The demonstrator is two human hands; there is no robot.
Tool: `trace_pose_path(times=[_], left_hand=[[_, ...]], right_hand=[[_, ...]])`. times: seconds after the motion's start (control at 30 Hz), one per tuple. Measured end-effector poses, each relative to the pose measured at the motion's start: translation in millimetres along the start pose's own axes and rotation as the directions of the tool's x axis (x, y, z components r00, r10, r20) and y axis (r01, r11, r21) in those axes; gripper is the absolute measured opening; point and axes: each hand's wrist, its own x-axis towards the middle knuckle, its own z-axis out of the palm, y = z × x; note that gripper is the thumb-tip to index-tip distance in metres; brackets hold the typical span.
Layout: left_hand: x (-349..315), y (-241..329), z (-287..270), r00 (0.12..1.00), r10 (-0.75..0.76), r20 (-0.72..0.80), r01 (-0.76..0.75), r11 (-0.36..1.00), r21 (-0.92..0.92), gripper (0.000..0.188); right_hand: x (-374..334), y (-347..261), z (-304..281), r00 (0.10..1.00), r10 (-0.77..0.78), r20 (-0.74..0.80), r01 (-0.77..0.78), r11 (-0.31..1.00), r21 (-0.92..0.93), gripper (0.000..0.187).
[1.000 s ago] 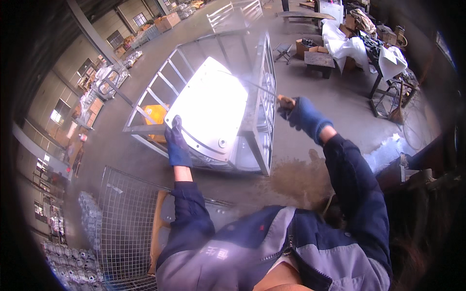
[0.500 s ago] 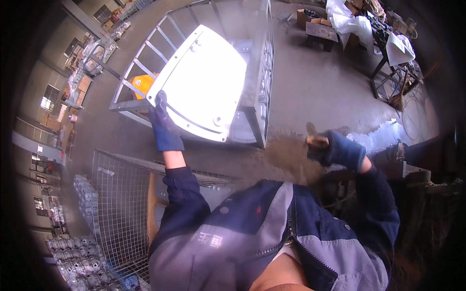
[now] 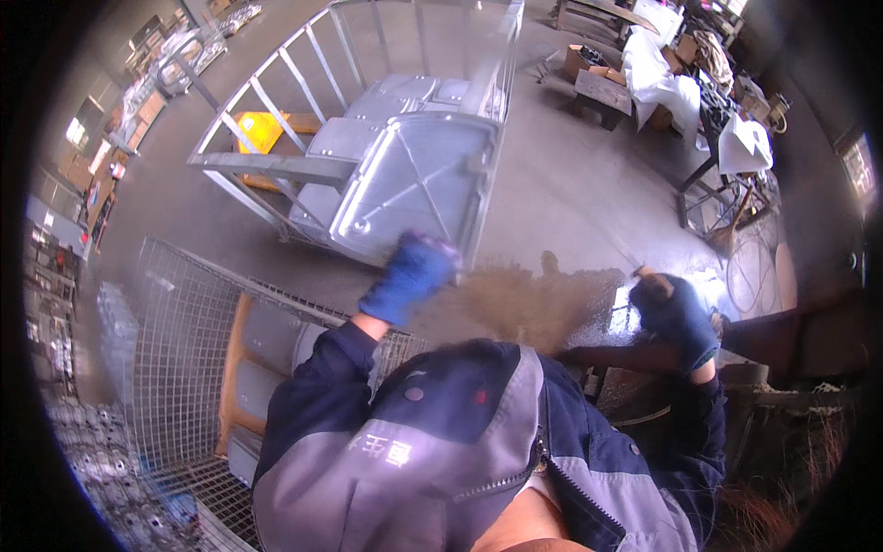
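My left hand (image 3: 411, 279), in a blue glove, is closed at the near edge of a grey metal panel (image 3: 418, 175). The panel is tilted, and a raised cross with a bright rim shows on its facing side. Motion blurs the fingertips there. Out to the right, my gloved right hand (image 3: 676, 317) is closed around a wooden-handled tool (image 3: 648, 273). A thin dark line runs from the handle over the floor; the tool's working end is too faint to make out.
Behind the panel stands a metal-barred cage cart (image 3: 267, 167) holding similar panels (image 3: 345, 138). A yellow object (image 3: 260, 132) is beside it. Near my left is a wire mesh cage (image 3: 184, 359) with more panels. A cluttered bench (image 3: 704, 175) stands far right.
The panel has turned from its smooth, bright face to its ribbed grey face and tilted. My left hand has moved right and nearer. My right hand with the tool has moved right.
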Motion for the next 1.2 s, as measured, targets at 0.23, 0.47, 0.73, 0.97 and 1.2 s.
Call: trace_pose_path(times=[0.23,0.47,0.73,0.97,1.2], left_hand=[[-13,37,50,0.982,-0.147,-0.117,0.157,0.984,0.082,0.006],[-9,36,30,0.977,-0.196,-0.079,0.195,0.981,-0.021,0.006],[-3,32,21,0.98,-0.194,-0.04,0.186,0.972,-0.146,0.005],[3,-9,-45,0.877,-0.479,-0.043,0.427,0.817,-0.388,0.014],[-119,-61,-169,0.35,-0.923,-0.159,-0.038,0.156,-0.987,0.042]], right_hand=[[75,-62,85,0.856,-0.061,0.514,0.13,0.987,-0.099,0.03],[149,-44,106,0.999,-0.026,0.025,0.033,0.946,-0.322,0.039],[32,21,18,0.895,0.185,0.405,-0.229,0.971,0.062,0.017],[-20,44,-14,0.922,0.183,0.341,-0.353,0.758,0.548,0.021],[7,104,43,0.898,0.087,0.432,-0.293,0.85,0.437,0.031]])
